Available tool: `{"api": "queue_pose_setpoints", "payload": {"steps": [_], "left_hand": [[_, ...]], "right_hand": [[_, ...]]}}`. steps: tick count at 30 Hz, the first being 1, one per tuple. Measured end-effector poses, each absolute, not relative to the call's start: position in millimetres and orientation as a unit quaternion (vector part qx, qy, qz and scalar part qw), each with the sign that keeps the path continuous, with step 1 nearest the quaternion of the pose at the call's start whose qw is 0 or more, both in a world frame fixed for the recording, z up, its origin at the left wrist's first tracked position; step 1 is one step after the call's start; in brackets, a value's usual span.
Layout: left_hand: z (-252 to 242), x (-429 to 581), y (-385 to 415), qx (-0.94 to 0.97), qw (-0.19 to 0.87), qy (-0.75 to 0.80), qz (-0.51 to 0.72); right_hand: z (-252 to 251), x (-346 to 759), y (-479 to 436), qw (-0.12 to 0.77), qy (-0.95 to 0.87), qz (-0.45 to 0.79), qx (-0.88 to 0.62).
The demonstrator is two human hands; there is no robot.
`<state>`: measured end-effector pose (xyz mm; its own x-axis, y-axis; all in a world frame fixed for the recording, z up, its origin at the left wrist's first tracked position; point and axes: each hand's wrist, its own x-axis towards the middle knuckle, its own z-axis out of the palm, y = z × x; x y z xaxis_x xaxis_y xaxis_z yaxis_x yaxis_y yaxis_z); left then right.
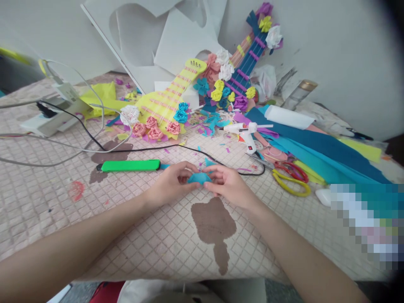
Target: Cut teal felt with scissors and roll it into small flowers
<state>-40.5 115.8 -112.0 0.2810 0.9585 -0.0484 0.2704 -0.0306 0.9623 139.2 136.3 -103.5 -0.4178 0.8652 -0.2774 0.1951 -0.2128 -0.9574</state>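
A small piece of blue crepe paper point(199, 179) is pinched between both hands, a little above the patterned tablecloth. My left hand point(172, 182) grips its left end with thumb and fingers. On its other end, my right hand point(227, 185) is closed in the same way. Just left of my left hand lies a green stick-shaped tool point(131, 166), with a blue strip showing at its right end. Beyond my right hand, a white glue gun point(248, 134) rests among paper scraps. Red-handled scissors point(292, 169) and yellow-handled scissors point(292, 187) lie to the right.
Behind are a yellow paper guitar point(167, 103) and a dark blue one point(248, 63), decorated with paper flowers. A power strip point(47, 118) with cables stands left; a black cord point(148, 149) crosses the table. Folded blue paper point(318, 139) and a glass jar point(298, 96) are right.
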Motion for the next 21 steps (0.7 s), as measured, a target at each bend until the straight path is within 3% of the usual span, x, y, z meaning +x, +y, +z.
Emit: {"api": "queue_pose_setpoints", "payload": {"steps": [9,21], "left_hand": [[-105.7,-39.4,113.1,0.573,0.515,0.497,0.399],[-110.7,-38.2,108.1,0.671,0.541,0.414,0.294]], "right_hand": [[-98.8,140.5,132.9,0.321,-0.548,0.638,-0.435],[-101.9,140.1,132.4,0.222,-0.669,0.561,-0.435]]}}
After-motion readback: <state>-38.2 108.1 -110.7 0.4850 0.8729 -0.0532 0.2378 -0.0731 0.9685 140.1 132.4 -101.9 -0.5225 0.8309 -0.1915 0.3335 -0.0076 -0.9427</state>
